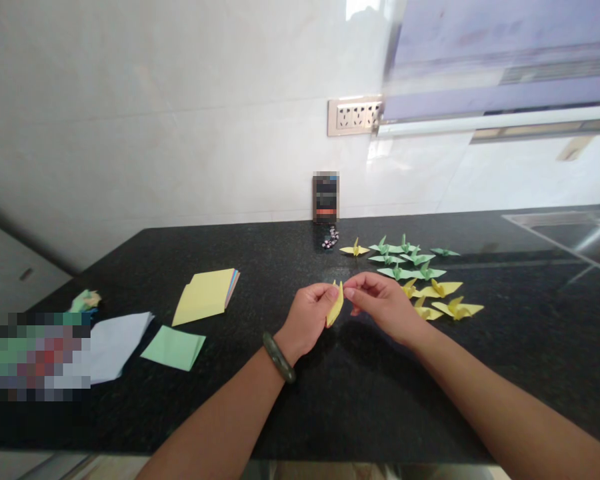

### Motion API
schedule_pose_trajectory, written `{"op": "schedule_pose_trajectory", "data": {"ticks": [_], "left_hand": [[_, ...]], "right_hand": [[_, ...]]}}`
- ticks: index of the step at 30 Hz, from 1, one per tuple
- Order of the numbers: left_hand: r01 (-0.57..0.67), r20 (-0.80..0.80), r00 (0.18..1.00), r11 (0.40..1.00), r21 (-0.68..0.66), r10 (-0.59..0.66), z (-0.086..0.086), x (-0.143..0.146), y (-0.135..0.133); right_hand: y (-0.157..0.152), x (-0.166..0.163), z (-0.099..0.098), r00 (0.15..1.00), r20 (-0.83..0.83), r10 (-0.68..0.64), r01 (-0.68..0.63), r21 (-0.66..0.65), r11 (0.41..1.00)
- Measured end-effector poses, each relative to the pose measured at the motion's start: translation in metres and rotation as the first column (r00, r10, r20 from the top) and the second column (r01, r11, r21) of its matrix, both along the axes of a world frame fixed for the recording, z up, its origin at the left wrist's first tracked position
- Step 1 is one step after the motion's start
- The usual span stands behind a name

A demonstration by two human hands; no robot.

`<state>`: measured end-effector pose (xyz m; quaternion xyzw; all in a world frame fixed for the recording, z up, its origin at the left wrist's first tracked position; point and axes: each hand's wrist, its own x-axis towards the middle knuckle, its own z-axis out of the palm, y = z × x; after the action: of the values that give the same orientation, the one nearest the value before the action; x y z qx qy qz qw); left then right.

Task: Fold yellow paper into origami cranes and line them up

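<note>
Over the middle of a black speckled counter [380, 393], my left hand [307, 319] and my right hand [383, 303] both pinch a small folded yellow paper piece [335, 305]. The left fingers hold its lower side, the right fingertips grip its top edge. A dark bangle [279, 357] sits on my left wrist. Just right of my right hand lie finished yellow paper cranes [443, 300]. Behind them stand several green paper cranes [405, 260] and one more yellow crane [355, 250].
A stack of coloured paper sheets [207, 295] with yellow on top lies to the left, with a green folded sheet [174, 348] and a white sheet [117, 343] nearer the edge. A dark box [326, 197] leans on the wall. A steel sink [575, 233] is at the right.
</note>
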<state>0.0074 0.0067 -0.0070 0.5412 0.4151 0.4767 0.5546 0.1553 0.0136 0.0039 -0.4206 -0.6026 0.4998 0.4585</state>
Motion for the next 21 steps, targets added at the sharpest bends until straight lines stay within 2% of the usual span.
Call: {"op": "schedule_pose_trajectory", "data": {"ticks": [4, 10, 16, 21], "left_hand": [[-0.008, -0.092, 0.996, 0.999, 0.045, 0.012, 0.0058, -0.0005, -0.0023], [0.021, -0.100, 0.995, 1.000, 0.018, -0.019, 0.0080, -0.0005, -0.0027], [0.031, -0.144, 0.989, 1.000, 0.002, -0.031, 0.0070, 0.0000, -0.0038], [0.052, -0.157, 0.986, 0.999, -0.013, -0.053, 0.0059, 0.0006, -0.0037]], "right_hand": [[-0.0002, 0.0011, 0.0021, 1.000, -0.001, 0.020, -0.020, -0.017, 1.000], [0.0024, 0.0026, 0.0000, 0.999, 0.047, 0.027, -0.027, -0.004, 1.000], [0.0038, 0.0054, -0.0026, 0.994, 0.106, 0.037, -0.048, 0.106, 0.993], [0.0025, 0.0056, -0.0016, 0.988, 0.139, 0.066, -0.077, 0.076, 0.994]]}}
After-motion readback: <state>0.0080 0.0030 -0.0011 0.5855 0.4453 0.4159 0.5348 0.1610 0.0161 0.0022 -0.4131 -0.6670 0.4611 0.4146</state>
